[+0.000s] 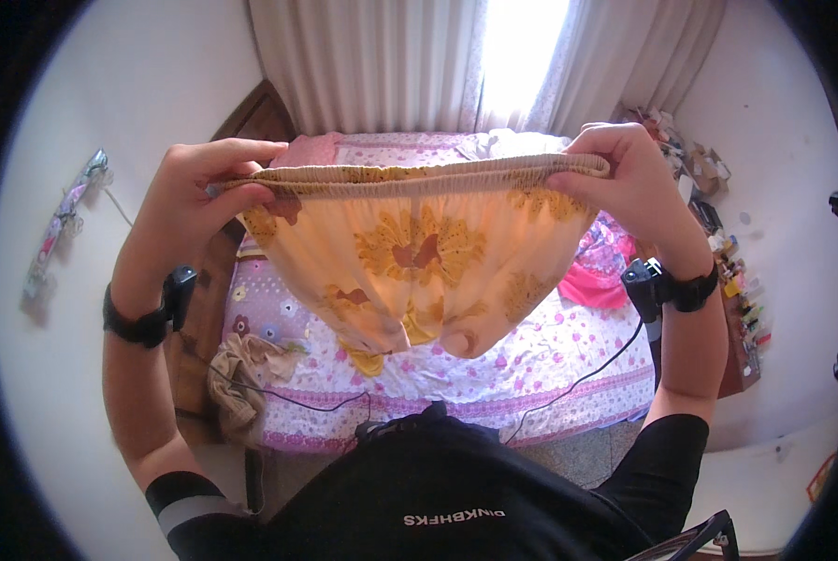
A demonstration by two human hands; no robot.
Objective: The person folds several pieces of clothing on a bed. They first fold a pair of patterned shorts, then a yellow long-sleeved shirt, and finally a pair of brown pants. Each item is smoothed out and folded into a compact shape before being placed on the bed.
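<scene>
Stretched between my two hands is a pair of pale orange shorts [494,243] with a yellow sunflower print and a gathered elastic waistband. My left hand [199,187] pinches the left end of the waistband between thumb and fingers. At the opposite end, my right hand [625,178] grips the band the same way. The shorts hang down in the air above the bed [438,402], their two legs bunched at the bottom. A bit of yellow cloth [361,361] shows under the hem; whether it belongs to the shorts I cannot tell.
A beige garment [241,379] lies at the bed's near left corner, and pink clothing [597,266] lies on its right side. Dark cables [578,383] run from the wrist bands. Shelves of small items [742,290] stand at the right wall. Curtains [372,65] hang behind.
</scene>
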